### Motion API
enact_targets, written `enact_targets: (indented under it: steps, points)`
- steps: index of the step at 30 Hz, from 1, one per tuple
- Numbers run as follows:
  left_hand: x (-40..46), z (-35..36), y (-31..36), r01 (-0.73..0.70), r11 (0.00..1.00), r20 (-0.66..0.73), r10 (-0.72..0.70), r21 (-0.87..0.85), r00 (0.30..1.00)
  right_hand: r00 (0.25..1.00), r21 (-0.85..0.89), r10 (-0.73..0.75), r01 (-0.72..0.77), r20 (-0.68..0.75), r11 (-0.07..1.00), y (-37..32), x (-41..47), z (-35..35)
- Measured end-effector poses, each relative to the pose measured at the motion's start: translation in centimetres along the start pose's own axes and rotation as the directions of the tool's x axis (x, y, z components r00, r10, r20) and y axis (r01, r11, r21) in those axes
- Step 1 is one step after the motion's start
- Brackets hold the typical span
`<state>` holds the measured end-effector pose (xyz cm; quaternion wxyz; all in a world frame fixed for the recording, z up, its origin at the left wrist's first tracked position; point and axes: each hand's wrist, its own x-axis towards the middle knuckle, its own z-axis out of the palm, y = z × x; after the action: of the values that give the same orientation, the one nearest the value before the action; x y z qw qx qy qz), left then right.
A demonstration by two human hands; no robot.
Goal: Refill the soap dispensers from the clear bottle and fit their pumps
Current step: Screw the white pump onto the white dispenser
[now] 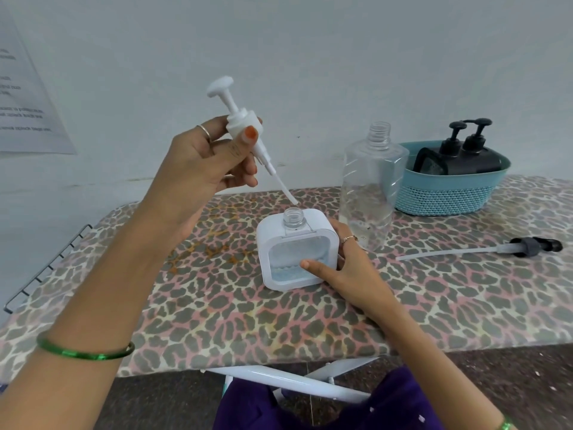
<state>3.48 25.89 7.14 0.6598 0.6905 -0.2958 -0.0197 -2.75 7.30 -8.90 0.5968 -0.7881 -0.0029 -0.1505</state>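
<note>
The left hand (204, 162) is raised, its thumb and curled fingers pinching a white pump (240, 121) at the collar. The right hand (350, 268) is low, thumb and fingers clasping a white dispenser (296, 249).

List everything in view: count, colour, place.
White dispenser: one, mid-board, neck open.
White pump: one, held tilted above the dispenser's neck.
Clear bottle: one, uncapped, right of the dispenser.
Black pump: one, lying at right.
Basket: one, teal, behind the bottle.
Black dispensers: two, in the basket.
Board: one, leopard-print.
Paper: one, on the wall, left.
Left hand: pinches the white pump.
Right hand: holds the white dispenser.
</note>
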Motion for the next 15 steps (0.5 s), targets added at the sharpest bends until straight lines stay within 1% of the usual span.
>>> enact_targets:
  steps: [7, 10, 12, 15]
  points:
    - [0.4, 0.2, -1.5, 0.038, 0.998, 0.008, -0.039, 0.049, 0.999, 1.000, -0.010, -0.006, 0.006, -0.001, 1.000, 0.0, 0.1, -0.1]
    - [0.4, 0.8, -2.2, 0.051, 0.990, 0.031, -0.055, 0.135, 0.998, 1.000, 0.000, -0.013, 0.013, -0.005, 1.000, 0.1, 0.1, 0.0]
    - [0.2, 1.3, -2.9, 0.066, 0.975, 0.070, -0.083, 0.211, 0.994, 1.000, 0.006, -0.009, 0.009, -0.004, 1.000, 0.2, 0.1, 0.0]
    - [-0.1, 1.9, -4.0, 0.098, 0.960, 0.094, -0.126, 0.262, 0.988, 1.000, -0.010, -0.007, 0.007, -0.003, 1.000, 0.3, 0.1, 0.0]
